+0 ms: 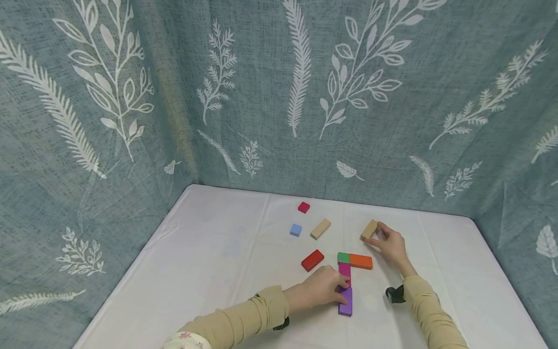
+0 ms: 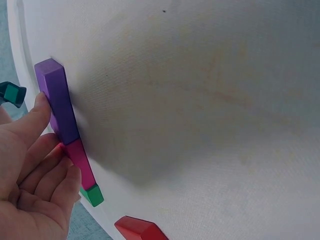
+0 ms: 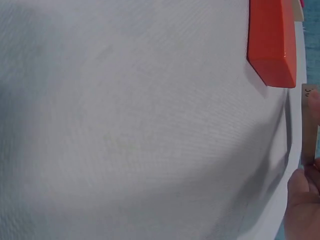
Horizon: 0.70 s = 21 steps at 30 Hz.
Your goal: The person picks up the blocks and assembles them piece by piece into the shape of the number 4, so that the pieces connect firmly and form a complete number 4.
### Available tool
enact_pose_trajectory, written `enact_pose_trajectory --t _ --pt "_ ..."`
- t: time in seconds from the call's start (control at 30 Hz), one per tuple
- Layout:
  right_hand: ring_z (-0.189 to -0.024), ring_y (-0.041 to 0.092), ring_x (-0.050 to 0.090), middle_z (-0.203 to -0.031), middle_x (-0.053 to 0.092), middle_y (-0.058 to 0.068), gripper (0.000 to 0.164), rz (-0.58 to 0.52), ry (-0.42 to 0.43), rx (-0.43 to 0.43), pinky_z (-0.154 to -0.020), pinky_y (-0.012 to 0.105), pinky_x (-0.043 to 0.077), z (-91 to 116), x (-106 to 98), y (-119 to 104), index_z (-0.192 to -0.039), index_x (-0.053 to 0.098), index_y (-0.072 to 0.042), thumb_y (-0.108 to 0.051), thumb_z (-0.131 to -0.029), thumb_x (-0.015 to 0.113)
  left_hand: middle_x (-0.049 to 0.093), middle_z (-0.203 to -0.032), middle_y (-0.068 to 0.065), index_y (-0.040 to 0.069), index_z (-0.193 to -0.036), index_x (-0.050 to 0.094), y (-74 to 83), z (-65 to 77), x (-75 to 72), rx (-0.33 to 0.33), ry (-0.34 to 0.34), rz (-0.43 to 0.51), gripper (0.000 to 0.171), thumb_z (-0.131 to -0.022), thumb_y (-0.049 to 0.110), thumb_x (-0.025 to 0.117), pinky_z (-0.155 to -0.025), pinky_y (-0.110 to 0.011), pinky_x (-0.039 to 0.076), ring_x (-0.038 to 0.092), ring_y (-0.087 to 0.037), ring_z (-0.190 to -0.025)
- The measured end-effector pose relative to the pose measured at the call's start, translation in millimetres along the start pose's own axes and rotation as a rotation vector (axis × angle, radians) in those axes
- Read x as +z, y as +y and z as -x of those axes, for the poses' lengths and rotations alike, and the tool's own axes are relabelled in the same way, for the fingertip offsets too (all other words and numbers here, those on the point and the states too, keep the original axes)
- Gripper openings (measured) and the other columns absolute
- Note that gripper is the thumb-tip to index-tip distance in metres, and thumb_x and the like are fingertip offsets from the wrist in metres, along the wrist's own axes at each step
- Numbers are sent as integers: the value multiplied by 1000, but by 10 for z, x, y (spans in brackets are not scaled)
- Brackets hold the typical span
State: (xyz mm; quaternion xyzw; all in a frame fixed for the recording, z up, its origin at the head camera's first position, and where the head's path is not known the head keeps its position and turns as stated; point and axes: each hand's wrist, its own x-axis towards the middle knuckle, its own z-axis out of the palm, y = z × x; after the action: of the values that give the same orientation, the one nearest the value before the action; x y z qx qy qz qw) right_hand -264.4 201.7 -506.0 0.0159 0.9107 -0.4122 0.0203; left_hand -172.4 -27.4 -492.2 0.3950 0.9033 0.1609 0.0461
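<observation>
Purple, magenta and green blocks line up end to end on the white table, and an orange block extends right from the green one. My left hand grips the purple block, its thumb on the block's side and its other fingers by the magenta one. Beyond the orange block, my right hand pinches a plain wooden block between thumb and fingers. Dark marks show on that block's end in the right wrist view, where the hand is partly cut off.
A red block lies left of the row. Farther back are another plain wooden block, a small blue block and a small crimson block. A patterned teal curtain hangs behind the table.
</observation>
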Motion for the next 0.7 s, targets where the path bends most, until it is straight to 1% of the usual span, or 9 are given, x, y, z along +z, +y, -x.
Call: enact_pose_trajectory --t 0.17,0.37,0.5,0.7 --pt "-137 41 33 -149 31 27 76 -32 -28 -11 -109 46 35 -17 -9 -22 -145 31 3 -21 -85 71 69 -115 5 15 -106 73 -1 0 -3 -11 -7 -11 38 -75 37 77 -84 -11 47 66 -4 -99" --pt "-139 38 32 -151 31 24 74 -81 -65 -76 -109 42 34 -18 -45 -56 -145 31 3 -17 -86 70 69 -115 5 16 -107 73 4 1 -10 -22 -13 -10 38 -75 38 77 -83 -12 45 66 -4 -98" --pt "-139 36 32 -151 31 23 75 -102 -88 -104 -107 38 34 -29 -58 -104 -145 32 2 -19 -85 71 69 -115 6 16 -106 73 9 2 -17 -34 -18 -1 38 -75 37 78 -82 -13 44 65 -4 -98" --pt "-140 36 31 -152 30 21 76 -124 -120 -122 -107 37 34 -49 -73 -151 -146 32 0 -20 -84 72 69 -115 5 16 -106 74 1 -1 -13 -25 -12 -5 38 -75 37 78 -83 -13 45 65 -4 -98"
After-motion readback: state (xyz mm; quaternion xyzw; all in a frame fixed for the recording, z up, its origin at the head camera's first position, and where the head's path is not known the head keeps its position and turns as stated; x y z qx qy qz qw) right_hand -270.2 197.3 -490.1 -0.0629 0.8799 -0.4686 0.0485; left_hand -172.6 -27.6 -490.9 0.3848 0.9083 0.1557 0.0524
